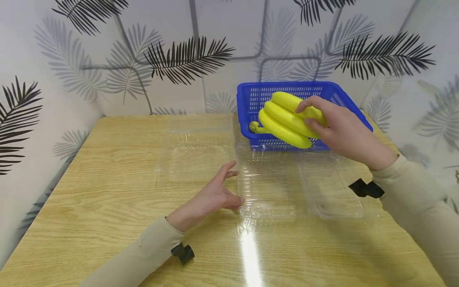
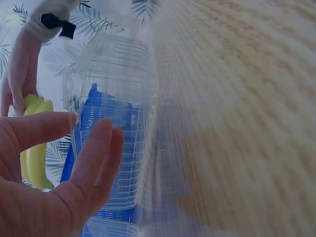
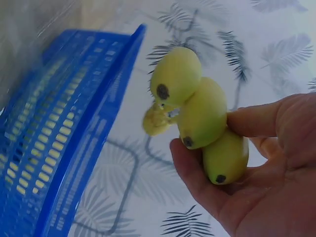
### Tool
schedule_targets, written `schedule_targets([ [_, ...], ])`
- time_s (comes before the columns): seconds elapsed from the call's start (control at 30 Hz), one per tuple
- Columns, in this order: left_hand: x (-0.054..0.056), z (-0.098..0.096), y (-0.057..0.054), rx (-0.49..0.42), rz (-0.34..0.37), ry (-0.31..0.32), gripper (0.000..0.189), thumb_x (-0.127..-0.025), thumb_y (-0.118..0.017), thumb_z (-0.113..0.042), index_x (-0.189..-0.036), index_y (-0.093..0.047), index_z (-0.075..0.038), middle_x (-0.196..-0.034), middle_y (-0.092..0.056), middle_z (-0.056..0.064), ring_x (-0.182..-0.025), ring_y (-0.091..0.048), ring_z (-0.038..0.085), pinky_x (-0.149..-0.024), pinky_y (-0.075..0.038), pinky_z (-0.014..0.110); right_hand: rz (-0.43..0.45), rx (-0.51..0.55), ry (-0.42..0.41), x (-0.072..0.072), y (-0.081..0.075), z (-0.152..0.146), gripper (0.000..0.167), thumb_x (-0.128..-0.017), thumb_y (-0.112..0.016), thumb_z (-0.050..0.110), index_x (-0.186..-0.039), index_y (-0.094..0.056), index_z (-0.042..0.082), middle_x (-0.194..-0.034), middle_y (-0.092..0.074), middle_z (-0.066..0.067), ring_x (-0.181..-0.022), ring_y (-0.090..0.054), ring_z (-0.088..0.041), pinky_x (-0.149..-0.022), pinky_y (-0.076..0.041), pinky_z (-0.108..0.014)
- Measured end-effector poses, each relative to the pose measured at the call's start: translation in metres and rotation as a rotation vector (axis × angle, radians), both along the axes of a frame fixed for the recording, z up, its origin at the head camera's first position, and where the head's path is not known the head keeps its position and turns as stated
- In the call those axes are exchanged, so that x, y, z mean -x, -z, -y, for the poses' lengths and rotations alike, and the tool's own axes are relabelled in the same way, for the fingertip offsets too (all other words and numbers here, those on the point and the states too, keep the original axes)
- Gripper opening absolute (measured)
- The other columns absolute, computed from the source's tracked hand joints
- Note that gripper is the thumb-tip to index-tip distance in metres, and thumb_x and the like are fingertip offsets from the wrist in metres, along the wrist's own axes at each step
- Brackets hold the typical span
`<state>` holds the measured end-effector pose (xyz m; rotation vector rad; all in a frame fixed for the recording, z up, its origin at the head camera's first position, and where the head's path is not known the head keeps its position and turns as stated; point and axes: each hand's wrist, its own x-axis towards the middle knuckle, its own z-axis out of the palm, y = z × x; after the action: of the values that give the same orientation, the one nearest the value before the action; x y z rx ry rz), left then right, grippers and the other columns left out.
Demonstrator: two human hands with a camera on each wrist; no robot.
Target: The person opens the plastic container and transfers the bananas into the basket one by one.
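A bunch of yellow bananas (image 1: 287,119) hangs over the blue basket (image 1: 247,107), its stem toward the left. My right hand (image 1: 338,129) grips it from the right side. In the right wrist view the dark-tipped ends of three bananas (image 3: 203,116) show between thumb and fingers. Lower on the table, my left hand (image 1: 211,195) has its fingers spread at the left edge of a clear plastic container (image 1: 269,183). In the left wrist view the fingers (image 2: 89,158) are loosely extended along that container's side and overlap it.
The basket stands at the back right of the wooden table (image 1: 107,191), behind the container. A second clear plastic tray (image 1: 201,163) lies to the left and another clear piece (image 1: 335,187) to the right. A leaf-patterned wall (image 1: 222,24) rises behind the table.
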<state>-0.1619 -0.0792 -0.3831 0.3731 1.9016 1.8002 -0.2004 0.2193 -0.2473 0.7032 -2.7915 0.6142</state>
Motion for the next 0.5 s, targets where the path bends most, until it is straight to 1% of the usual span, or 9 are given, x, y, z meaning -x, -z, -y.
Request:
schedule_targets([
  [0.07, 0.000, 0.000, -0.001, 0.002, -0.002, -0.005, 0.100, -0.084, -0.069, 0.006, -0.158, -0.007, -0.019, -0.159, -0.022, 0.013, -0.088, -0.067, 0.036, -0.081, -0.058, 0.037, -0.012, -0.016, -0.001, 0.016, 0.001, 0.001, 0.027, -0.102, -0.050, 0.008, -0.127, -0.053, 0.016, -0.107, -0.058, -0.011, -0.059, -0.044, -0.023, -0.051, -0.039, -0.034],
  [0.13, 0.001, 0.000, -0.001, 0.003, -0.001, -0.011, 0.099, -0.084, -0.069, 0.006, -0.158, -0.008, -0.019, -0.159, -0.022, 0.013, -0.086, -0.067, 0.035, -0.080, -0.058, 0.037, -0.018, -0.036, -0.011, 0.033, 0.003, 0.002, 0.028, -0.101, -0.048, 0.005, -0.128, -0.052, 0.013, -0.118, -0.057, -0.013, -0.071, -0.047, -0.027, -0.058, -0.042, -0.038],
  [0.2, 0.001, 0.001, -0.001, -0.001, 0.000, -0.015, 0.100, -0.083, -0.069, 0.007, -0.158, -0.008, -0.018, -0.159, -0.021, 0.013, -0.084, -0.068, 0.032, -0.080, -0.058, 0.037, -0.010, -0.049, -0.020, 0.051, 0.007, 0.004, 0.030, -0.101, -0.047, 0.003, -0.129, -0.050, 0.011, -0.123, -0.056, -0.015, -0.084, -0.049, -0.030, -0.068, -0.044, -0.042],
  [0.27, 0.002, 0.001, -0.001, -0.002, -0.005, -0.018, 0.100, -0.083, -0.068, 0.008, -0.158, -0.008, -0.017, -0.159, -0.021, 0.014, -0.082, -0.068, 0.031, -0.080, -0.059, 0.038, 0.012, -0.055, -0.027, 0.069, 0.012, 0.006, 0.031, -0.101, -0.045, 0.002, -0.131, -0.048, 0.011, -0.127, -0.054, -0.018, -0.092, -0.047, -0.032, -0.074, -0.043, -0.045],
  [0.33, 0.002, 0.001, -0.001, -0.006, -0.006, -0.019, 0.100, -0.083, -0.068, 0.009, -0.158, -0.008, -0.015, -0.159, -0.021, 0.015, -0.081, -0.068, 0.030, -0.080, -0.059, 0.038, 0.057, -0.050, -0.030, 0.084, 0.019, 0.008, 0.032, -0.102, -0.044, 0.003, -0.133, -0.045, 0.011, -0.128, -0.052, -0.018, -0.091, -0.048, -0.033, -0.075, -0.042, -0.045],
  [0.43, 0.002, 0.000, 0.000, -0.010, -0.002, -0.022, 0.100, -0.082, -0.068, 0.010, -0.158, -0.009, -0.015, -0.159, -0.021, 0.015, -0.080, -0.068, 0.029, -0.079, -0.059, 0.038, 0.125, -0.034, -0.036, 0.102, 0.030, 0.010, 0.033, -0.103, -0.043, 0.006, -0.136, -0.040, 0.013, -0.119, -0.055, -0.019, -0.081, -0.048, -0.032, -0.068, -0.039, -0.042],
  [0.5, 0.002, -0.001, 0.001, -0.016, 0.004, -0.020, 0.100, -0.082, -0.068, 0.010, -0.158, -0.009, -0.015, -0.159, -0.021, 0.015, -0.080, -0.068, 0.029, -0.079, -0.059, 0.038, 0.175, -0.011, -0.043, 0.111, 0.037, 0.013, 0.034, -0.104, -0.042, 0.007, -0.137, -0.035, 0.014, -0.110, -0.055, -0.020, -0.073, -0.047, -0.030, -0.064, -0.039, -0.040],
])
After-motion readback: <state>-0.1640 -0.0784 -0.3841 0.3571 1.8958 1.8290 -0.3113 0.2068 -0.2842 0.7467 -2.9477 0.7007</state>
